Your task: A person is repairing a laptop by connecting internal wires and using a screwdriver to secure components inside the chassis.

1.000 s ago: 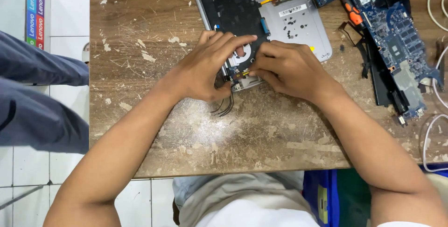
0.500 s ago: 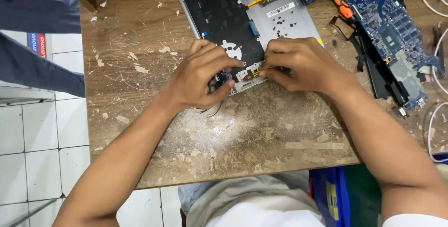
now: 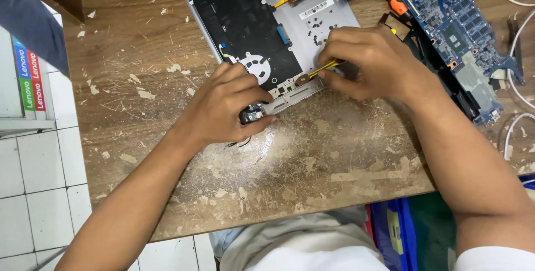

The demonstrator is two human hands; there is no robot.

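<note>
Both hands work at the opened laptop base (image 3: pixel 267 31) on the worn wooden surface (image 3: pixel 312 159).
Left hand (image 3: pixel 225 106) clamps a small black part (image 3: pixel 252 116); right hand (image 3: pixel 365 62) pinches a thin yellow tool (image 3: pixel 322 69).

Two hands: left hand (image 3: pixel 225 106), right hand (image 3: pixel 370 62). One open laptop shell (image 3: pixel 251 20). One blue circuit board (image 3: pixel 446 26). One wooden table (image 3: pixel 312 159).

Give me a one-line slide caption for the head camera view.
Left hand steadies an opened laptop chassis while right hand works a yellow tool.
</note>
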